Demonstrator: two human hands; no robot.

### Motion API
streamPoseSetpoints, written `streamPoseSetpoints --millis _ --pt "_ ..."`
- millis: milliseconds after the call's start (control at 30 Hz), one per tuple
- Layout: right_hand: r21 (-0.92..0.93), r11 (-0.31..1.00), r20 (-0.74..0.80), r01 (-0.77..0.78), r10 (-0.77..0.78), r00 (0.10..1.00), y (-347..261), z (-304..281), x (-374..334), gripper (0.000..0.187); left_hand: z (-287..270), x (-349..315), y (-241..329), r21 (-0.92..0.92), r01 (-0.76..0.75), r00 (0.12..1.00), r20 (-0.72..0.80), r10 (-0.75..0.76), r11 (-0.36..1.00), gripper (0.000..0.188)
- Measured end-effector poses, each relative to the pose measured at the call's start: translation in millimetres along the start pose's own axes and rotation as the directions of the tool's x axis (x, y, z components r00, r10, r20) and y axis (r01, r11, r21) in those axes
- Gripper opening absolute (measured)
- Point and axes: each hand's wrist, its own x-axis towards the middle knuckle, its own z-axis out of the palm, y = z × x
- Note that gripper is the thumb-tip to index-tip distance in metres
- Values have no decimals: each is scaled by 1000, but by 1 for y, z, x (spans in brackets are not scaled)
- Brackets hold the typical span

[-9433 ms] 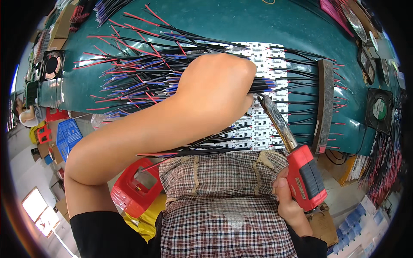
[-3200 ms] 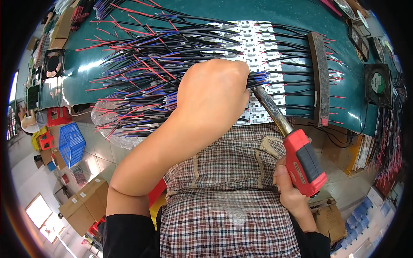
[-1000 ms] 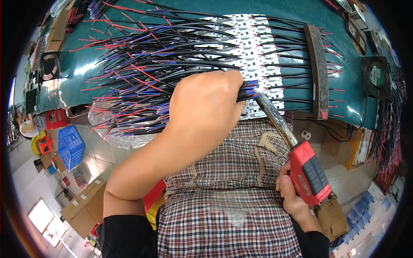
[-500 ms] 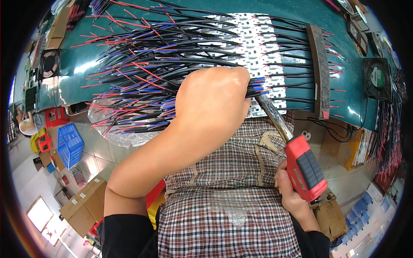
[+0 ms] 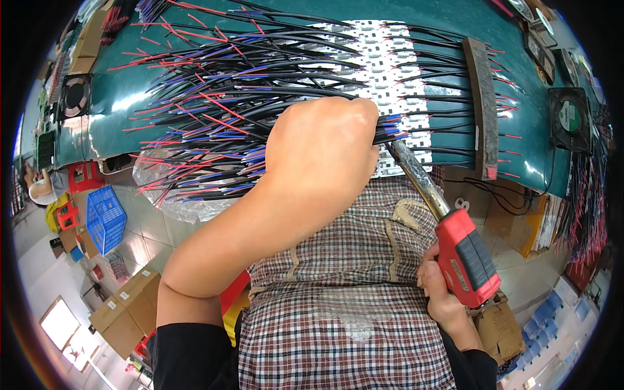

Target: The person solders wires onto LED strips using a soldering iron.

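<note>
My left hand (image 5: 322, 146) is closed over a bundle of black-sheathed wires (image 5: 392, 122), whose blue and red ends stick out past its fingers. Those ends lie over a panel of white circuit boards (image 5: 383, 71). Below them, my right hand (image 5: 443, 300) grips a red-and-black soldering gun (image 5: 469, 259) by its handle. The gun's dark metal tip points up and left, close beneath the wire ends beside my left fingers; I cannot tell whether it touches them. Many more black cables with red and blue ends (image 5: 221, 84) spread out leftward from the boards.
A dark bar (image 5: 481, 107) lies across the thin wires on the right side of the green table (image 5: 448, 140). Small fans stand at the right (image 5: 571, 119) and left (image 5: 75, 97). A clear plastic bag (image 5: 185, 207) hangs at the front edge. A blue crate (image 5: 106, 221) is on the floor.
The soldering gun's handle has shifted slightly right, while its tip stays near the wire ends. My left hand keeps its hold almost unmoved.
</note>
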Motion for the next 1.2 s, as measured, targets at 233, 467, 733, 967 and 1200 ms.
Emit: streamPoseSetpoints --millis 233,467,733,967,1200 --pt "-3 1000 22 -18 19 1000 0 4 1 20 -2 5 -4 -12 -26 1000 6 26 1000 19" --pt "-73 997 83 20 -14 996 1 0 5 15 1 5 -5 -17 -34 999 8 34 999 18" --pt "-52 995 60 85 -82 995 -3 4 3 8 1 4 -2 -15 -22 1000 -4 22 1000 17" --pt "67 994 36 85 -88 995 -7 5 2 12 2 3 -7 -16 -49 999 2 49 999 18" --pt "160 985 -26 56 -53 998 -10 4 2 16 -7 2 -13 -217 -14 1000 3 15 976 21"
